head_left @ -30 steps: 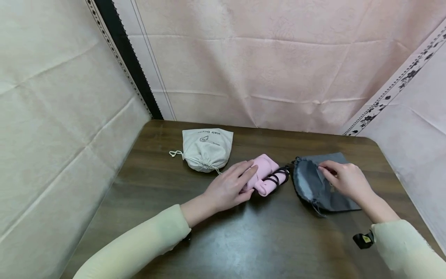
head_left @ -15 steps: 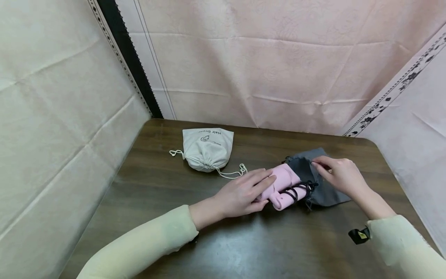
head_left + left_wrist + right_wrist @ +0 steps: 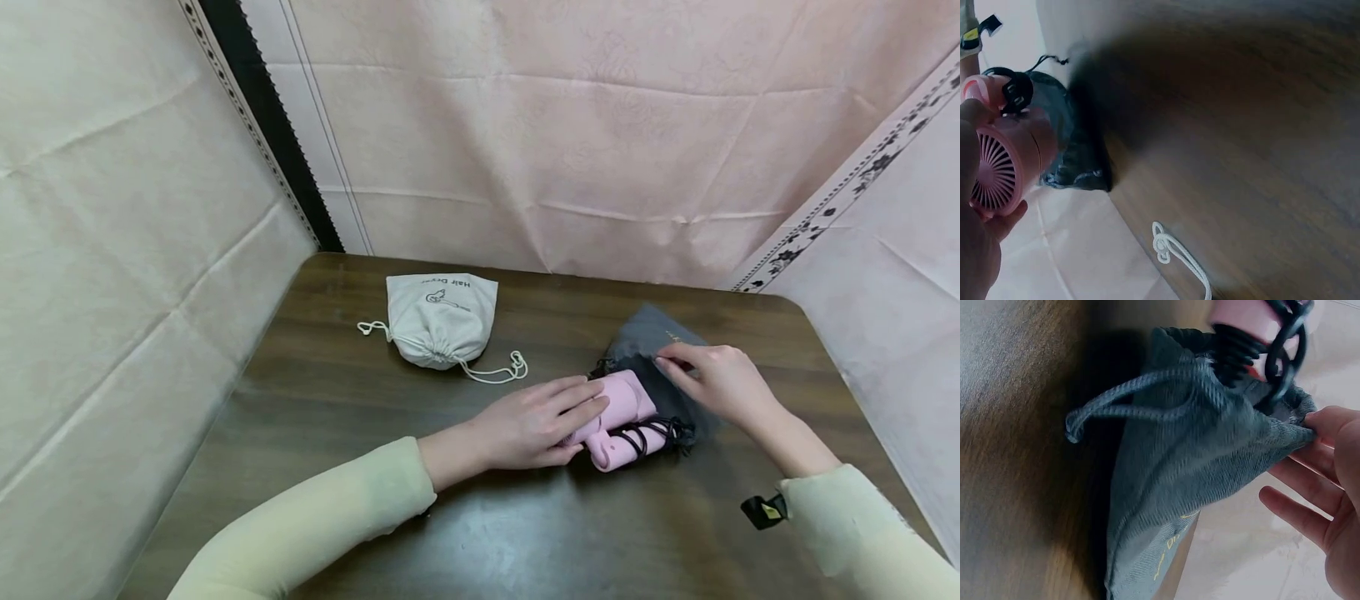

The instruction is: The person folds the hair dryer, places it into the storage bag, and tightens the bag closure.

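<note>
A pink folded hair dryer with a coiled black cord lies on the dark wooden table. My left hand holds its fan end, fingers over the top and thumb underneath; the left wrist view shows the fan grille in my grasp. The dryer's front end sits in the mouth of a grey drawstring pouch. My right hand pinches the pouch's upper rim and lifts it. In the right wrist view the pouch gapes around the dryer and cord.
A white drawstring bag printed "Hair Dryer" lies at the table's back left, its cord trailing toward my left hand. Pink and cream cloth walls close in on three sides. A black tag hangs at my right sleeve.
My left hand has slid the dryer rightward into the pouch's mouth. My right hand has raised the pouch's rim and drawn it left over the dryer's front.
</note>
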Tool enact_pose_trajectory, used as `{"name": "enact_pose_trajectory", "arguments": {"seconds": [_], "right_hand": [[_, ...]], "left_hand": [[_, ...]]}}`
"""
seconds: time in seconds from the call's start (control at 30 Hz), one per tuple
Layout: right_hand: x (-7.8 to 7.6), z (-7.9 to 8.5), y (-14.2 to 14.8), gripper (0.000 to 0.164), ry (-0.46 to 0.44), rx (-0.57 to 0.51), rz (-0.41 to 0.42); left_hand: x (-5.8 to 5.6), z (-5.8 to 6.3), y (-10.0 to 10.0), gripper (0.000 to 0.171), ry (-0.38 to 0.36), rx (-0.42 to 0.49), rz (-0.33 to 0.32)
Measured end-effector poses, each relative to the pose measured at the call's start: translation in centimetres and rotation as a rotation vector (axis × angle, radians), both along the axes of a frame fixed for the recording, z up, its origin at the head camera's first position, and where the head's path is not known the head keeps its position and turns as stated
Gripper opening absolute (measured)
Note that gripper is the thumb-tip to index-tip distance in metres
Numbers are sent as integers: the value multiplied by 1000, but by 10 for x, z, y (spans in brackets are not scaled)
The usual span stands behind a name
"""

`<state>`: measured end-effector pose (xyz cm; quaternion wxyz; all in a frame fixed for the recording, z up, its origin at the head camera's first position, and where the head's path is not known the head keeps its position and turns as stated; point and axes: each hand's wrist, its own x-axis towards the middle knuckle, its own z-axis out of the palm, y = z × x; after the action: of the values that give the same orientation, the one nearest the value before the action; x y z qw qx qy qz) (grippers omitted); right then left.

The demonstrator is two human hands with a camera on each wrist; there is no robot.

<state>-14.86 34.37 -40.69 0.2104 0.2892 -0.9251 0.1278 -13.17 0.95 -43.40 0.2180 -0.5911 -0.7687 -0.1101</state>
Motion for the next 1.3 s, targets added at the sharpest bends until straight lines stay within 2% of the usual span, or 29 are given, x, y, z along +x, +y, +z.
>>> {"name": "enact_pose_trajectory", "arguments": {"seconds": [0.27,0.5,0.8,1.0,1.3], "right_hand": [[3,-3,2,19,48,46,40],[8,-4,1,21,50,82,53],[7,-1,-7,19,83,50,113],[8,2,-13,19,101,29,121],[7,7,-25,18,72,-32,146]], "left_hand": [[-8,-9,3,61,44,69,60],[-13,-11,4,60,77,42,86],[-15,-12,18,55,228,11,96],[-15,-16,28,49,312,52,109],[-18,-21,35,46,374,65,150]]}}
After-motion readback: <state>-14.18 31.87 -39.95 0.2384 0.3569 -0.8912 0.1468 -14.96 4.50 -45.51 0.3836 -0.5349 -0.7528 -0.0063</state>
